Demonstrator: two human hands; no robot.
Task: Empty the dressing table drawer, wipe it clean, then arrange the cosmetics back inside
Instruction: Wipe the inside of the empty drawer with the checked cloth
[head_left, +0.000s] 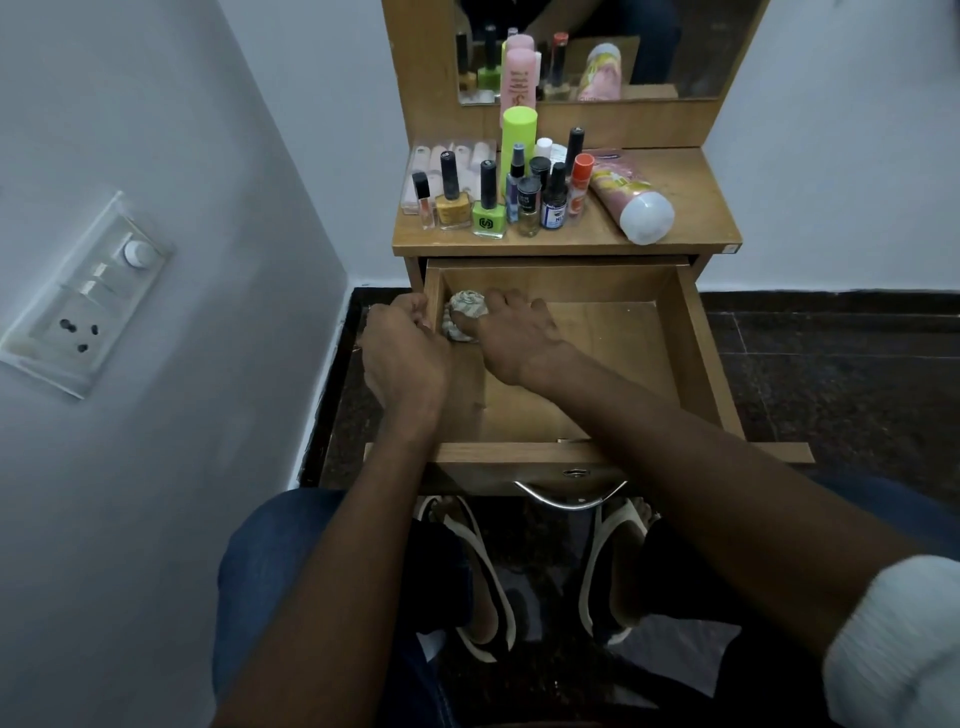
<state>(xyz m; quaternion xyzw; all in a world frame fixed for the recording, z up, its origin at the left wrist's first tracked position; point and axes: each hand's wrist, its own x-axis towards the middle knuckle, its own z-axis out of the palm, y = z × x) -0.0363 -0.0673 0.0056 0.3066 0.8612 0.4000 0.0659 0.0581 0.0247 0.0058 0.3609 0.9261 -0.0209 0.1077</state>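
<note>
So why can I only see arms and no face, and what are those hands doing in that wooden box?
The camera sits on the person's head and looks down, so you see what they see: their own arms, knees and sandals. There is only this one picture.

The wooden box is a drawer pulled out of a small dressing table. It has been emptied. The right hand presses a crumpled cloth into the drawer's far left corner, as if wiping it. The left hand rests at the drawer's left wall, beside the cloth; I cannot tell whether it holds anything.

On the tabletop stand the cosmetics: nail polish bottles, little spray bottles, a tall green can, and a pink tube lying on its side. The mirror behind shows some of them again.
</note>
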